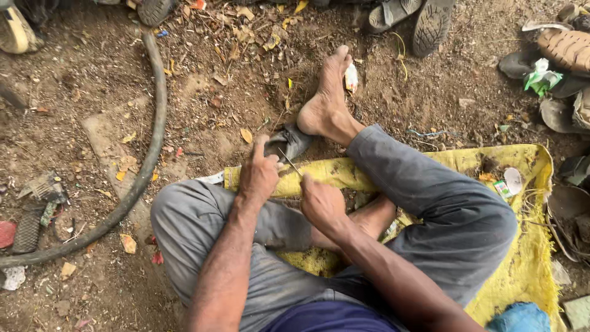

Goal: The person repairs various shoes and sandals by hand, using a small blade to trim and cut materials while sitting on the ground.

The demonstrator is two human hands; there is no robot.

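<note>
- Sitting on the bare earth on a yellow woven sack, we have one leg folded under and the other stretched out, so the work lies low between the knees.
- Left hand: closed down on a dark grey scrap of leather or rubber, thumb and fingers pinning it flat so it cannot shift.
- Grey scrap: lies at the front edge of the sack, its far end tucked under the heel of the bare foot, which serves as a second clamp.
- Right hand: fist shut around the butt of a thin metal awl or needle; the tip slants up towards the scrap, just beside the left thumb.
- Black rubber hose: curves across the dirt on our left, well apart from the work.
- Worn sandals and soles: heaped along the far edge and at the right.
- Small white packet: rests on the sack near the right knee.
</note>
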